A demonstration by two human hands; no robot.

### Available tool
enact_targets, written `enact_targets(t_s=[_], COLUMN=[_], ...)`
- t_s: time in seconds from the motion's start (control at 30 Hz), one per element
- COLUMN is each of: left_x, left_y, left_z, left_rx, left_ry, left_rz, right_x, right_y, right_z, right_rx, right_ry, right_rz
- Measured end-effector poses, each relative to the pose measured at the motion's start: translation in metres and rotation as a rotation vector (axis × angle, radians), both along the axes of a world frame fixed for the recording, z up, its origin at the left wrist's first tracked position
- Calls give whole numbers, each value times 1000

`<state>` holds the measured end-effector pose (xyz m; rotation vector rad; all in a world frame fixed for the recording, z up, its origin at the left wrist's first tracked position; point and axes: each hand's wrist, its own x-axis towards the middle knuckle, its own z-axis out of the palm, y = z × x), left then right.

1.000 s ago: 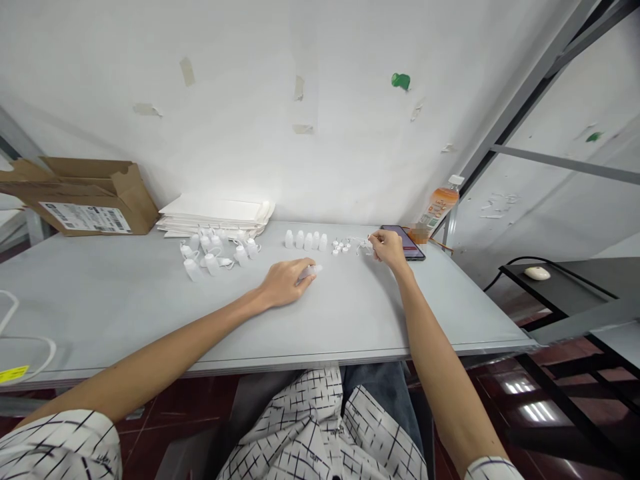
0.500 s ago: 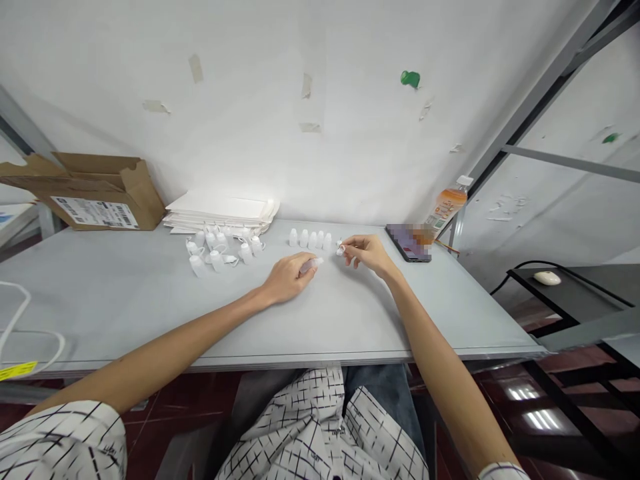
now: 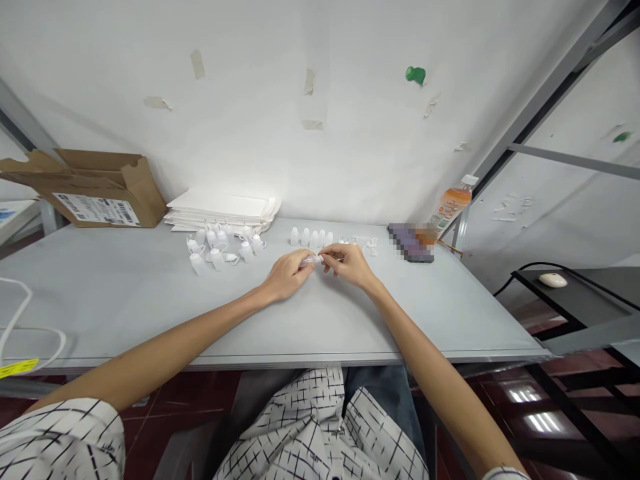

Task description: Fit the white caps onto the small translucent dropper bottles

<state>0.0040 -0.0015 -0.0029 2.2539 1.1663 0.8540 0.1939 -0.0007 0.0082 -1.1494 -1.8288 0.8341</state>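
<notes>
A small translucent white squeeze bottle (image 3: 308, 261) lies tilted on its side in my left hand (image 3: 285, 276), its neck facing right. My right hand (image 3: 351, 265) pinches a small white cap piece (image 3: 321, 257) at the bottle's mouth; the fingers mostly hide it. Beyond my hands stands a short row of uncapped white bottles (image 3: 314, 239). Several loose white cap pieces (image 3: 371, 245) lie behind my right hand. To the left, capped bottles (image 3: 217, 259) with pointed tips and strap-like tethers stand in a cluster, one lying down.
A stack of white envelopes or paper (image 3: 220, 208) sits against the wall, beside an open cardboard box (image 3: 100, 193). At the right are a phone (image 3: 407, 241) and an orange drink bottle (image 3: 453, 203). A white cable (image 3: 60, 343) crosses the table's left end.
My right hand has moved left from the loose cap pieces to the mouth of the bottle, carrying a small white piece. My left hand keeps the bottle in nearly the same place.
</notes>
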Motion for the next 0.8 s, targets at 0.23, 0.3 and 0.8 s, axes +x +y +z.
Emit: enact_targets(t_s=[0.23,0.3,0.8], left_x=[0,0,-3], left_y=[1,1,2], left_z=[3,3,2], left_rx=[-56,-67,-40], left_ry=[-53,-57,-53], left_rz=[4,9,-72], right_x=[0,1,3], right_y=[-3,-4,-7], right_z=[6,9,12], right_rx=[-113,-180,-278], right_ry=[75,131,214], right_rz=[113,151,203])
